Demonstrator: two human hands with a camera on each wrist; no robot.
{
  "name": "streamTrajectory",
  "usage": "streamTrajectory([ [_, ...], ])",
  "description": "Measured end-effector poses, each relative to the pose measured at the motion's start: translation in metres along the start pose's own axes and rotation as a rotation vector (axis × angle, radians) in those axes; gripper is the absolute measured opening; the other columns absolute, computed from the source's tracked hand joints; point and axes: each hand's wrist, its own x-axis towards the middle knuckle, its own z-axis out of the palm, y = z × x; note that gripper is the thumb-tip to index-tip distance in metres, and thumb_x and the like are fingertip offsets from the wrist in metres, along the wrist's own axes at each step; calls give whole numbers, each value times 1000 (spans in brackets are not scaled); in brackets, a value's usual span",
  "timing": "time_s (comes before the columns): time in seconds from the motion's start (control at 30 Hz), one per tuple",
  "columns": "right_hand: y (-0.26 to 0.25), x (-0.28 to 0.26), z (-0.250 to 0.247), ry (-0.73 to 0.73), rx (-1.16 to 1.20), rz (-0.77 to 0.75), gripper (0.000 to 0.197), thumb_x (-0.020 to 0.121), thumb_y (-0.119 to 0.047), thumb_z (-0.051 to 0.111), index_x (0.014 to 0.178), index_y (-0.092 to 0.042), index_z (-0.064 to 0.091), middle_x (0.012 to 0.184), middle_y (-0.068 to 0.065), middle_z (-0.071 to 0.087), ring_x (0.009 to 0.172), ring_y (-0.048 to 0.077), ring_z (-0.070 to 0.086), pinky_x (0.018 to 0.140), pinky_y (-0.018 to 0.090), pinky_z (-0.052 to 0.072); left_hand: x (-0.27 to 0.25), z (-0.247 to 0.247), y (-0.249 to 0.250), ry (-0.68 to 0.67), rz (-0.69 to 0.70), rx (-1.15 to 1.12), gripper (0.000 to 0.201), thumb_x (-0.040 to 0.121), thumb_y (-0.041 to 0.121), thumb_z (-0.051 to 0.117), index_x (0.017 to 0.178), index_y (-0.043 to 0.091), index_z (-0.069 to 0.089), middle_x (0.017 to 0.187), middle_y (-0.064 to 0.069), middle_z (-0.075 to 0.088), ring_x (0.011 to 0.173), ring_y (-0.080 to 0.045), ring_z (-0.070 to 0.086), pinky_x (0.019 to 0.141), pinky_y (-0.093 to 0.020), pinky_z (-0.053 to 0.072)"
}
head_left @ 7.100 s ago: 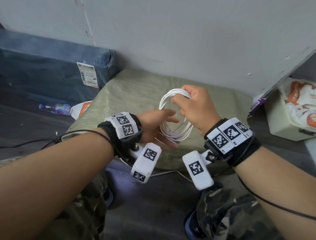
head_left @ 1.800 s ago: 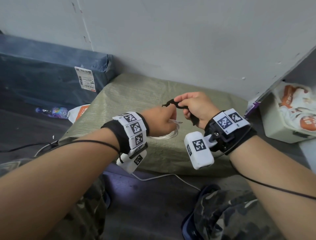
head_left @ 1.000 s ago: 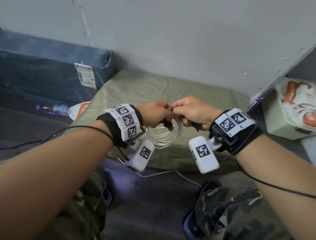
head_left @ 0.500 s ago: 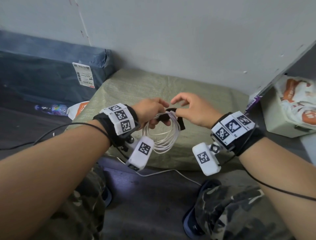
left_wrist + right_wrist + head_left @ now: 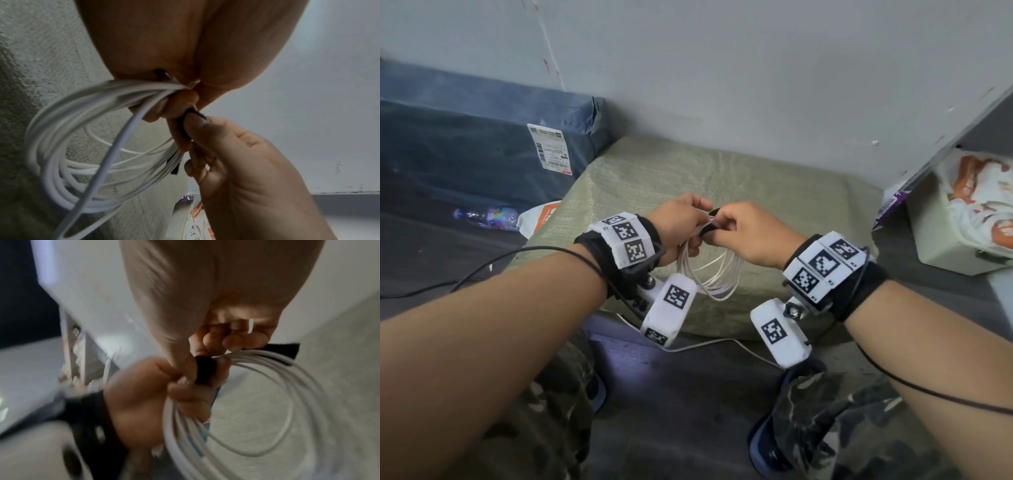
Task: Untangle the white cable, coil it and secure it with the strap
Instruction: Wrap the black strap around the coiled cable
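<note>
The white cable (image 5: 714, 277) hangs as a coil of several loops below my two hands, above the green woven sack (image 5: 774, 192). My left hand (image 5: 681, 229) grips the top of the coil (image 5: 61, 146) in curled fingers. A black strap (image 5: 205, 369) is wrapped around the bundle at the top. My right hand (image 5: 743, 233) pinches that strap (image 5: 710, 228) between thumb and fingers, right against the left hand. A loose strap end (image 5: 281, 350) sticks out past the right fingers. The coil (image 5: 267, 402) is blurred in the right wrist view.
The sack lies against a grey wall (image 5: 756, 85). A dark blue wrapped parcel (image 5: 465, 144) with a label stands at the left, a plastic bottle (image 5: 486, 216) on the floor beside it. A pale box with printed bags (image 5: 962, 219) sits at the right. Another white cord (image 5: 722, 342) runs along the floor.
Over the last second my hands parted and closed together again at the coil's top. My right fingers, spread half a second ago, now pinch the strap on the bundle.
</note>
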Motion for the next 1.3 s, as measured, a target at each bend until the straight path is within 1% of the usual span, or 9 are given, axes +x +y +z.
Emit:
streamTrajectory([
  [0.23, 8, 5, -12, -18, 201, 105, 17, 76, -22, 72, 63, -11, 70, 57, 9, 49, 57, 20, 39, 52, 28, 30, -1, 1, 0, -3, -6, -43, 13, 95, 3, 39, 94, 15, 44, 67, -9, 54, 42, -13, 35, 42, -24, 31],
  [0.4, 13, 4, -17, 137, 381, 4, 10, 87, -18, 64, 77, -19, 68, 69, 1, 62, 58, 4, 53, 56, 16, 43, -5, 2, 0, -104, 24, 42, 6, 96, 9, 45, 100, 5, 47, 83, -16, 72, 36, -11, 39, 39, -24, 32],
  [0.5, 17, 6, -12, 182, 268, -33, 9, 88, -20, 63, 81, -16, 67, 74, 1, 63, 66, 8, 55, 66, 22, 46, -10, 10, -1, -111, 83, 127, 9, 93, 10, 49, 85, 13, 48, 84, -15, 72, 41, -11, 38, 45, -25, 29],
  [0.67, 22, 9, -7, 208, 259, -38, 13, 89, -23, 61, 85, -12, 67, 83, 13, 68, 71, 15, 57, 71, 31, 48, -14, 12, 2, -97, 135, 95, 15, 92, 15, 43, 88, 4, 53, 87, -25, 69, 44, -16, 34, 44, -28, 25],
  [0.93, 29, 8, -16, 51, 215, 89, 31, 93, -39, 52, 89, -11, 63, 71, -4, 60, 57, -2, 54, 62, 19, 43, -7, 6, -4, -91, 260, 325, 13, 96, 21, 49, 84, 18, 44, 76, -2, 74, 48, -20, 33, 48, -30, 27],
  [1.03, 33, 6, -22, -113, 240, 165, 27, 91, -37, 56, 96, -11, 63, 88, 5, 66, 79, 14, 62, 77, 34, 51, -7, 3, -4, -80, 287, 342, 7, 95, 18, 50, 90, 21, 46, 72, -1, 73, 50, -20, 39, 49, -29, 30],
  [1.17, 32, 5, -25, -117, 443, 228, 10, 89, -9, 60, 96, -15, 59, 80, 0, 60, 73, 12, 56, 71, 29, 48, -8, 4, -5, -121, 298, 388, 10, 94, 14, 49, 92, 22, 44, 75, -5, 72, 56, -10, 57, 58, -30, 42],
  [1.23, 31, 7, -28, -104, 536, 278, 15, 89, 0, 56, 96, -12, 59, 74, 2, 57, 58, 11, 50, 59, 25, 43, -9, 7, -6, -132, 299, 499, 9, 93, 16, 50, 93, 22, 43, 77, -2, 73, 72, -15, 64, 72, -35, 46],
  [1.3, 28, 8, -30, -113, 619, 354, 16, 90, 5, 50, 94, -8, 59, 70, 5, 52, 41, 7, 39, 43, 20, 35, -11, 10, -8, -142, 334, 652, 9, 92, 17, 49, 96, 20, 41, 80, 0, 73, 69, -14, 61, 70, -31, 44],
])
